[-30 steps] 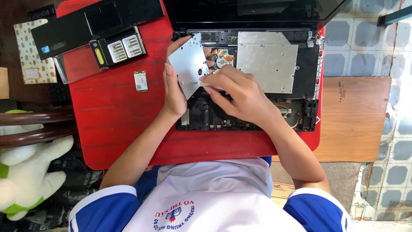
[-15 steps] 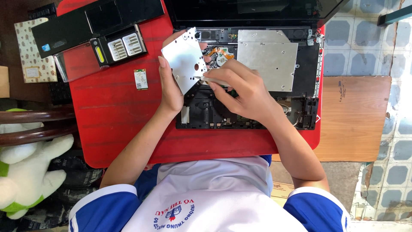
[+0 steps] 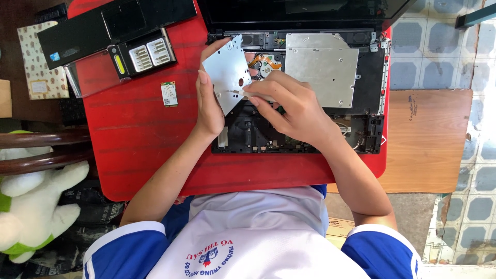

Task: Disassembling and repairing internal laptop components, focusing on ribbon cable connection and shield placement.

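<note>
An opened laptop base (image 3: 368, 98) lies on a red table (image 3: 139, 144), its insides bare and its screen tipped back at the top. My left hand (image 3: 209, 106) holds a flat silver metal plate (image 3: 226, 72) with small holes, tilted up on edge above the left part of the base. My right hand (image 3: 294, 106) pinches a small white piece (image 3: 247, 95) whose tip touches the plate's face. A silver drive cover (image 3: 321, 67) sits in the base just right of my hands.
At the table's top left lie a black laptop cover panel (image 3: 98, 28), a small black case with metal bits (image 3: 142, 57) and a small green circuit card (image 3: 169, 94). A wooden board (image 3: 429, 139) juts out at the right. A white plush toy (image 3: 23, 212) sits at the left.
My left hand has lifted the silver plate up and left, off the laptop base. My right hand followed and now presses the white piece on the plate's face.
</note>
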